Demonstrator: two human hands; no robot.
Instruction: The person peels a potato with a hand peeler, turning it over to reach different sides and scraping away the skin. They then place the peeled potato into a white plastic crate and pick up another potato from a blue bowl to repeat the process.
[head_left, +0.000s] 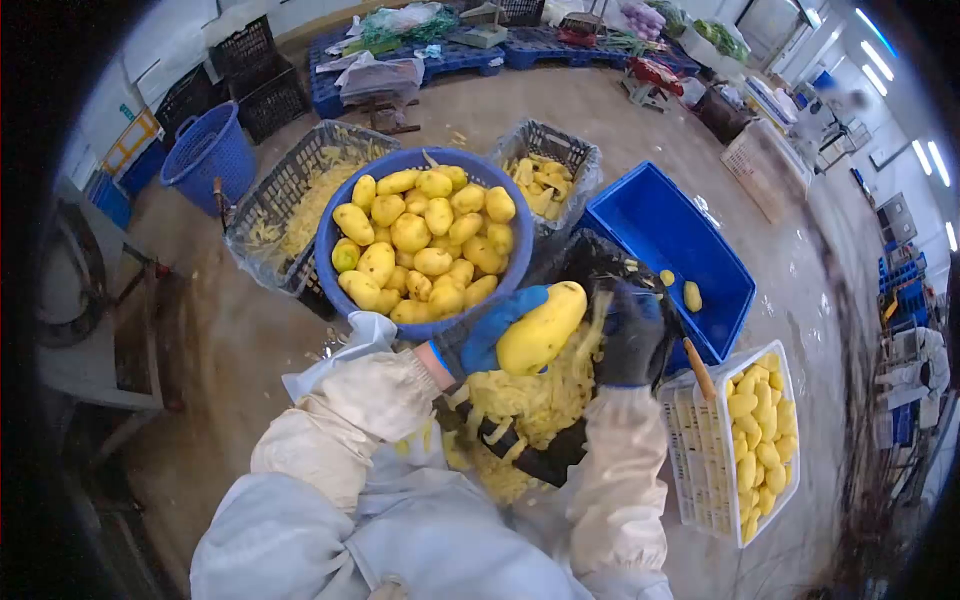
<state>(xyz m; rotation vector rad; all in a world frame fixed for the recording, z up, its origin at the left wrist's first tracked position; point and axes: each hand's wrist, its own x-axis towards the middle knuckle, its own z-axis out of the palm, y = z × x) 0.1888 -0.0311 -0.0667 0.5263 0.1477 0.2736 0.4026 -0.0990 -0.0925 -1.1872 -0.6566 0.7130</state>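
My left hand [487, 335], in a blue-and-dark glove, grips a large peeled yellow potato [541, 328] over a black-lined bin [590, 262] heaped with yellow peelings [530, 400]. My right hand [632, 335], in a dark glove, sits just right of the potato, closed around what looks like a peeler; the tool itself is hard to make out. Both sleeves are white and flecked with peel.
A round blue tub [335, 235] full of peeled potatoes stands ahead left. A blue crate [650, 215] with two potato pieces lies ahead right. A white basket [700, 460] of cut potato sits at my right. Dark crates [280, 195] of peelings, a blue basket [205, 150] and pallets lie beyond.
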